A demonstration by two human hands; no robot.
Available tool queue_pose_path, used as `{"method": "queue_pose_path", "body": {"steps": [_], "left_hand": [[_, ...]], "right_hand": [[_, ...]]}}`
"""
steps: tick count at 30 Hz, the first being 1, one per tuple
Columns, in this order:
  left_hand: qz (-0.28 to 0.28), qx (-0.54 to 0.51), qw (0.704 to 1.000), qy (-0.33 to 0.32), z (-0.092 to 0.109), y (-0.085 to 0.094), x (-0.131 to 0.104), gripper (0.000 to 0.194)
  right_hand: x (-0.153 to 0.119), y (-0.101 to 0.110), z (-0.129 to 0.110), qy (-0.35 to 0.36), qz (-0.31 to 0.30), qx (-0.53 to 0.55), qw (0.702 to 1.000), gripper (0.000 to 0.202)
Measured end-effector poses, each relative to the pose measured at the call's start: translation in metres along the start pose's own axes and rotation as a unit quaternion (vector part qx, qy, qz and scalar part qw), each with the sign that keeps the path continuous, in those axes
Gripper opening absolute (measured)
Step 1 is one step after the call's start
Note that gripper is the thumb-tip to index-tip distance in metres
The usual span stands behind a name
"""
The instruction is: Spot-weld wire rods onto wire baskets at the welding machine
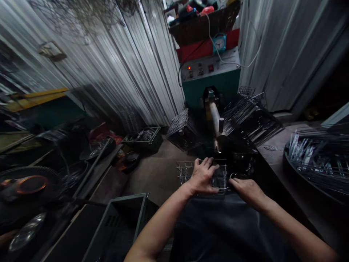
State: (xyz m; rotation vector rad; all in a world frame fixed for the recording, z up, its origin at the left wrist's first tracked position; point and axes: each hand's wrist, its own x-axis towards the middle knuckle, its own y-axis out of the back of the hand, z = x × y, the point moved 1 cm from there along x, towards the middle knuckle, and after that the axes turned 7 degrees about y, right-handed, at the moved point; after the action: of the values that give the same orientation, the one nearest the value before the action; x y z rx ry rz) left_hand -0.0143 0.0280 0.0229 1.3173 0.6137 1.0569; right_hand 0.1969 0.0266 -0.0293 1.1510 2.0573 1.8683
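A small wire basket (220, 179) made of thin metal rods lies across my lap, just in front of the dark apron. My left hand (203, 176) rests over it from above, its fingers curled round the rods. Beside the basket's right end, my right hand (249, 191) pinches a curved metal wire ring (233, 175) between thumb and fingers. The ring's lower part is hidden by the fingers. Ahead of both hands, the arm and tip of a welding machine (216, 120) point down toward me.
Stacked wire frames (182, 129) stand left of the machine, with more wire racks (251, 116) to its right. A round tub (290, 160) of wire parts is at far right. A green plastic crate (128, 200) sits at lower left, and a smaller crate (155, 140) holds metal pieces.
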Motion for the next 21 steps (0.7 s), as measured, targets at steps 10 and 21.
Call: {"method": "queue_pose_path", "body": {"steps": [10, 21], "left_hand": [[-0.013, 0.005, 1.0, 0.011, -0.001, -0.011, 0.001, 0.087], [-0.025, -0.011, 1.0, 0.002, -0.009, -0.014, 0.006, 0.089]], "right_hand": [[0.012, -0.03, -0.012, -0.267, 0.149, 0.42, 0.855, 0.018], [0.002, -0.017, -0.021, -0.222, 0.059, 0.458, 0.859, 0.038]]}}
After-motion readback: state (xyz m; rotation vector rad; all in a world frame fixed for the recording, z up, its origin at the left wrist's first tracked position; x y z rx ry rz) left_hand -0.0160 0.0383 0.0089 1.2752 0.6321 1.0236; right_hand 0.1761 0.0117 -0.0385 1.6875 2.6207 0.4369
